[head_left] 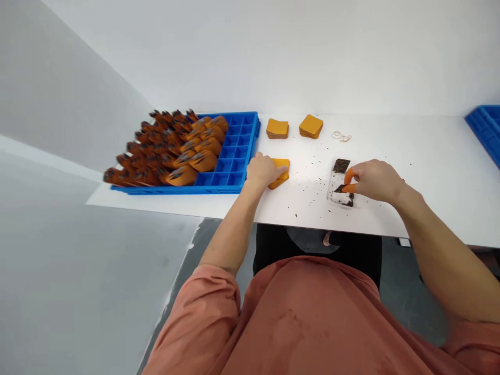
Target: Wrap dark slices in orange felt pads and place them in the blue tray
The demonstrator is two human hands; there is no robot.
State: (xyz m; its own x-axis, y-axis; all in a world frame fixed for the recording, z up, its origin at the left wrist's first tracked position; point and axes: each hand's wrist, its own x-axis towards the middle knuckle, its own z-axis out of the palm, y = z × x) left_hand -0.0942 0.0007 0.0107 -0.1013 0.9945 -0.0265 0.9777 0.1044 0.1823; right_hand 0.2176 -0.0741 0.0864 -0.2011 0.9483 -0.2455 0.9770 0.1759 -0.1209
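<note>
My left hand (262,171) rests on a small stack of orange square pads (282,165) lying on the white table (390,151), just right of the blue tray. My right hand (373,179), with orange finger cots on two fingertips, touches a clear strip (339,183) bearing small black square pieces. Whether the fingers pinch one of the black pieces is hard to tell.
A blue compartment tray (234,156) at the left holds several rolled orange pieces with dark ends (172,151). Two more orange pad stacks (277,128) (311,126) and rubber bands (341,136) lie farther back. Another blue tray (484,130) sits at the right edge. Black crumbs dot the table.
</note>
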